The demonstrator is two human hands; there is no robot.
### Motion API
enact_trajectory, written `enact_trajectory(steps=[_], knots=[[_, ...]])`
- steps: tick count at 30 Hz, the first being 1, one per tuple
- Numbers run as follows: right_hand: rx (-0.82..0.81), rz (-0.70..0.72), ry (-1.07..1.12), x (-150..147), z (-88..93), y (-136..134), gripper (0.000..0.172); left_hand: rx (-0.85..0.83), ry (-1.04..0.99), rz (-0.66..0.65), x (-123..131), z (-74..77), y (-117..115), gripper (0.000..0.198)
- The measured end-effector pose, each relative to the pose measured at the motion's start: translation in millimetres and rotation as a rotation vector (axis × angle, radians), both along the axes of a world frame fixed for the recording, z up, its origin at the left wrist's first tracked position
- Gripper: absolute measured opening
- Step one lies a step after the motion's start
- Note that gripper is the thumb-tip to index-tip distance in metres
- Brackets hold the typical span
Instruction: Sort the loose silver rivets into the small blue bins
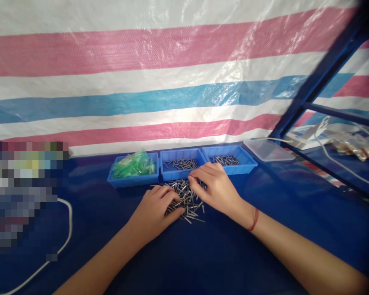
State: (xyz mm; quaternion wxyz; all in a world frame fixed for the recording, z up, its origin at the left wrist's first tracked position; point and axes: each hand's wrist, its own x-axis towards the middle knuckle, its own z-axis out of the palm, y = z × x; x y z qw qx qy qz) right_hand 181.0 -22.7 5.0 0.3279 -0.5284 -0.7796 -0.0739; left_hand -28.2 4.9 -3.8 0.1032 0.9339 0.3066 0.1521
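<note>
A loose pile of small metal pins (187,200) lies on the blue table (203,254), just in front of three blue trays. My left hand (155,211) rests on the pile's left side, fingers curled into the pins. My right hand (213,186) covers the pile's right side, its fingertips pinched down on the pins at the top. The left tray (133,177) holds green plastic pieces. The middle tray (181,170) and the right tray (230,163) each hold a few metal pins.
A clear plastic lid or box (267,149) sits right of the trays. A blue metal frame (313,86) rises at the right, with cables and bagged items behind it. A white cable (64,237) curves at the left. A striped tarp (172,82) hangs behind.
</note>
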Motion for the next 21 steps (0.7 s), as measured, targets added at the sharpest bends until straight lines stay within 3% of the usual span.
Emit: enact_trajectory(steps=[4,9,16,21], knots=[[-0.083,0.099,0.089,-6,-13.2,-10,0.018,0.044,0.028,0.055,1,-1.5,0,0.012],[-0.137,0.141,0.136,-10,-15.0,-15,0.016,0.050,0.068,0.068,1,-1.2,1,0.015],[-0.173,0.113,0.199,-8,-14.5,-11,0.018,0.021,0.029,0.097,1,-6.8,3,0.012],[-0.201,0.064,0.224,-7,-15.9,-11,0.017,0.002,-0.132,0.177,1,-7.8,6,0.014]])
